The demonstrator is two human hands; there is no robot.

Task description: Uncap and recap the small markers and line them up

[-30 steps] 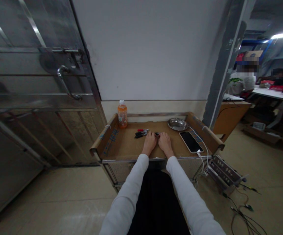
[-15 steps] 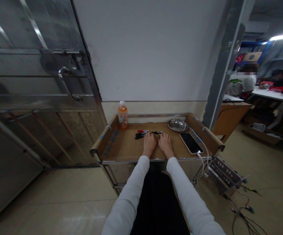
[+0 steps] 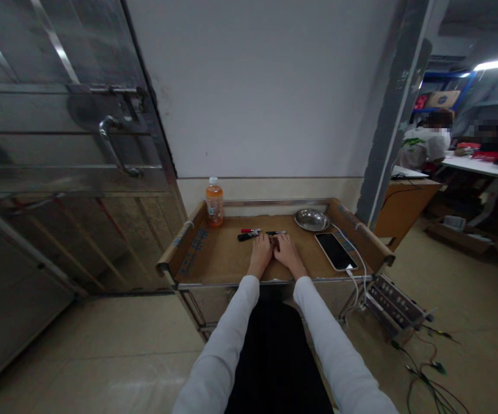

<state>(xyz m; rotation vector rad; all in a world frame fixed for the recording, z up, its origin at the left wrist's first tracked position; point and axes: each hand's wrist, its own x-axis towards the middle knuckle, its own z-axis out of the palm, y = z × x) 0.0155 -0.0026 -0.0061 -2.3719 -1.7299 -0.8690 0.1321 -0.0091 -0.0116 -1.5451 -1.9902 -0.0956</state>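
Observation:
My left hand (image 3: pixel 261 254) and my right hand (image 3: pixel 287 253) rest close together, palms down, on the brown cardboard top (image 3: pixel 223 259) of a small cart. Both look open, with fingers forward on the cardboard; the gap between them is dark, and I cannot make out anything there. Just beyond my left fingers lie a red pen (image 3: pixel 250 230) and a black pen (image 3: pixel 247 236). A further dark pen (image 3: pixel 275 233) sits just past my right fingertips.
An orange drink bottle (image 3: pixel 215 204) stands at the back left. On the right are a shiny metal dish (image 3: pixel 311 219) and a phone (image 3: pixel 336 252) with a white cable (image 3: pixel 358 253). A metal box (image 3: pixel 395 307) and cables lie on the floor. People sit far right.
My hands have moved closer together, the right one shifting left. The pens beyond my left hand show more plainly. The view has shifted slightly.

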